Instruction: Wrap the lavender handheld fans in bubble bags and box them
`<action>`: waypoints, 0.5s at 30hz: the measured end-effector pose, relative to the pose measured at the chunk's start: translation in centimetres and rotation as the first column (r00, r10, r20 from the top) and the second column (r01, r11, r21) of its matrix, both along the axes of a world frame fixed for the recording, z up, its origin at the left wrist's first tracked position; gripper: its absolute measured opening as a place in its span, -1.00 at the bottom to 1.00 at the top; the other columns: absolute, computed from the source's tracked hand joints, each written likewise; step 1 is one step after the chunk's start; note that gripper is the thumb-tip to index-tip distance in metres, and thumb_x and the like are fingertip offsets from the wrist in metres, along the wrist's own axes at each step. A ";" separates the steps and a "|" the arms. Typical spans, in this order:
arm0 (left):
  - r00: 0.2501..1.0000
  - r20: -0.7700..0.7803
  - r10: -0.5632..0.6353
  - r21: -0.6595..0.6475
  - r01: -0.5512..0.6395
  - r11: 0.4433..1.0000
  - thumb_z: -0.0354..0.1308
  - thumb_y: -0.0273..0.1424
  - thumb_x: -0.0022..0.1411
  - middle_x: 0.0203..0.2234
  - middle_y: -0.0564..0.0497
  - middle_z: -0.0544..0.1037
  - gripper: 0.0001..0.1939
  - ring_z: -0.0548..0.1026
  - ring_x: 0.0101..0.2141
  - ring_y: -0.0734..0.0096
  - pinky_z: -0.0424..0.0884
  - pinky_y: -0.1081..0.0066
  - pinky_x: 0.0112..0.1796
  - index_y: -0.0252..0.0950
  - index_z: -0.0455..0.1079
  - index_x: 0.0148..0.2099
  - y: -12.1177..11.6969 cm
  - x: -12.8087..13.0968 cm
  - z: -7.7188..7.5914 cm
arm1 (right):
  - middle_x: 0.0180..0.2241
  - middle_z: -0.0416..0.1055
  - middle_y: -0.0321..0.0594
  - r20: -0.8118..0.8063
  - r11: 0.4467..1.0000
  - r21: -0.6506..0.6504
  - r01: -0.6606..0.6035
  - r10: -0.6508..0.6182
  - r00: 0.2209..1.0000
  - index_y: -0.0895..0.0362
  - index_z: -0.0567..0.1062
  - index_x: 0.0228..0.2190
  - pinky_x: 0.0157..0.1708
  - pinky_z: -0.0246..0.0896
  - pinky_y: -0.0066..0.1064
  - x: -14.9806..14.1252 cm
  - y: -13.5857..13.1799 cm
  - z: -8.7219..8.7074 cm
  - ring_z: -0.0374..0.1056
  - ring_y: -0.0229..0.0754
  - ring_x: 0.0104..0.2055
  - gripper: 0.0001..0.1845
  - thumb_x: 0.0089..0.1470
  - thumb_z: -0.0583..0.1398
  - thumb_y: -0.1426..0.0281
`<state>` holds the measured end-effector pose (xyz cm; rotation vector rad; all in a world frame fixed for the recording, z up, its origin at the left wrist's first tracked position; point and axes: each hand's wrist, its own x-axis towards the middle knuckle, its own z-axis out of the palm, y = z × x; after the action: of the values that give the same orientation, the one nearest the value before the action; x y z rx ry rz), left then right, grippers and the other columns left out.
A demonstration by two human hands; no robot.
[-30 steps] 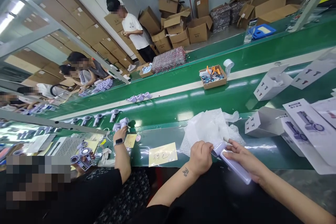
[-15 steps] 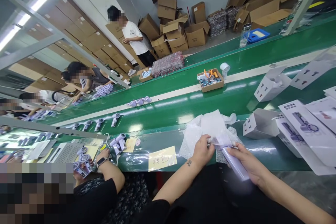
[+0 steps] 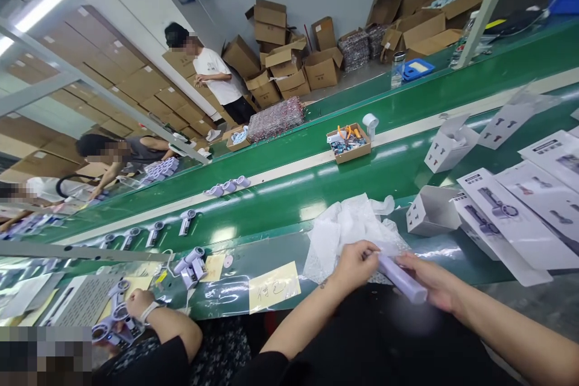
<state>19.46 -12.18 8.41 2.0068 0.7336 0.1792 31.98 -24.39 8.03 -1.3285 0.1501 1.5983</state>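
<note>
A lavender handheld fan (image 3: 401, 280) lies slanted in front of my body, its handle end toward me. My right hand (image 3: 429, 280) is closed around its side. At the far end of the fan, my left hand (image 3: 359, 265) pinches the edge of a translucent bubble wrap bag (image 3: 388, 247) that covers that end. The fan's head is hidden by the bag and my fingers. Just beyond both hands, a heap of white bubble wrap bags (image 3: 357, 220) rests on the bench.
Printed white boxes (image 3: 491, 211) stand and lie at right. A handwritten yellow note (image 3: 274, 287) is left of my arm. Several lavender fans (image 3: 190, 268) sit farther left, beside a co-worker's hand (image 3: 141, 304). A small carton of parts (image 3: 348, 143) stands on the green conveyor (image 3: 280, 193).
My left hand has moved in against the fan's far end, and the wrap is gathered closer round it. The fan has swung flatter. The whole view has shifted slightly.
</note>
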 end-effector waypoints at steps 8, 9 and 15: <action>0.968 0.095 0.234 -0.468 -0.165 0.868 0.20 -0.28 0.04 -0.64 0.09 0.37 -0.75 0.29 -0.60 0.57 0.23 0.54 -0.53 -0.40 0.44 -0.32 1.6 -1.1 5.5 | -0.25 0.32 -0.23 0.532 0.928 0.200 -0.313 0.165 0.830 0.07 0.43 -0.46 -0.20 0.33 -0.33 3.2 -2.3 6.6 0.26 -0.13 -0.19 -0.72 -0.02 0.18 0.11; 0.968 0.155 0.197 -0.464 -0.105 0.880 0.23 -0.24 0.03 -0.55 0.04 0.43 -0.68 0.34 -0.53 0.53 0.28 0.51 -0.47 -0.39 0.44 -0.24 2.0 -1.5 6.0 | -0.22 0.33 -0.22 0.506 0.921 0.247 -0.302 0.143 0.850 0.07 0.45 -0.42 -0.15 0.31 -0.30 3.1 -2.2 6.9 0.27 -0.11 -0.16 -0.73 0.00 0.17 0.12; 0.967 0.197 -0.164 -0.438 0.236 0.868 0.50 -0.35 -0.46 -0.05 -0.13 0.35 0.18 0.41 -0.28 0.34 0.36 0.38 -0.29 -0.19 0.00 0.23 3.0 -0.8 4.8 | -0.23 0.40 -0.19 0.286 0.817 0.525 -0.239 0.094 0.953 0.12 0.43 -0.31 -0.04 0.25 -0.17 0.9 -1.0 6.9 0.35 -0.11 -0.13 -0.75 0.09 0.12 0.20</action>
<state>18.70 -9.22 13.17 1.5788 0.4138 0.0301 32.93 -25.43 14.93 -1.0773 -0.5699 1.4449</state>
